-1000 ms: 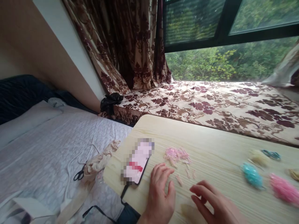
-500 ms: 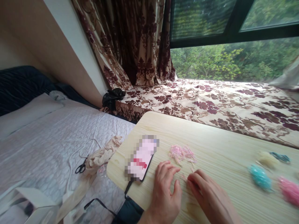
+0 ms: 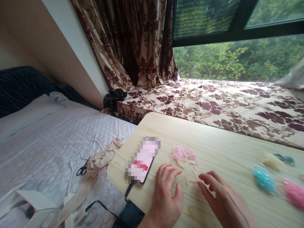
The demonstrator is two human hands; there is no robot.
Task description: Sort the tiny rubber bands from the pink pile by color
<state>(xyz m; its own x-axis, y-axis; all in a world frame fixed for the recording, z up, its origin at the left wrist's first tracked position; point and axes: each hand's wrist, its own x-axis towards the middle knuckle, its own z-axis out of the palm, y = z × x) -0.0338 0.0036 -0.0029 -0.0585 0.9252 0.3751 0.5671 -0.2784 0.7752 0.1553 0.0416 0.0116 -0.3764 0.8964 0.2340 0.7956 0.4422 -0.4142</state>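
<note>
A small pile of thin pink and cream rubber bands [image 3: 184, 155] lies on the light wooden table [image 3: 213, 142]. My left hand [image 3: 167, 194] rests on the tabletop just in front of the pile, fingers spread and nothing in them. To its right, my right hand [image 3: 220, 198] pinches the end of a thin pink band [image 3: 193, 181] between thumb and forefinger. A loose cream band [image 3: 186, 180] lies between the two hands. Beside my left hand is a phone [image 3: 143, 161], its picture blurred over, with a black strap [image 3: 129, 190] at its lower end.
At the table's right are a teal bundle [image 3: 264, 180], a pink bundle [image 3: 294, 191], a cream bundle [image 3: 272, 161] and a dark blue one [image 3: 285, 159]. Scissors [image 3: 82, 171], beige cloth [image 3: 104, 158] and a white cable [image 3: 71, 164] lie on the bed [image 3: 47, 136].
My right hand has moved a little to the right, away from my left, with the pink band at its fingertips. A cream band now shows between the hands. My left hand stays nearly still.
</note>
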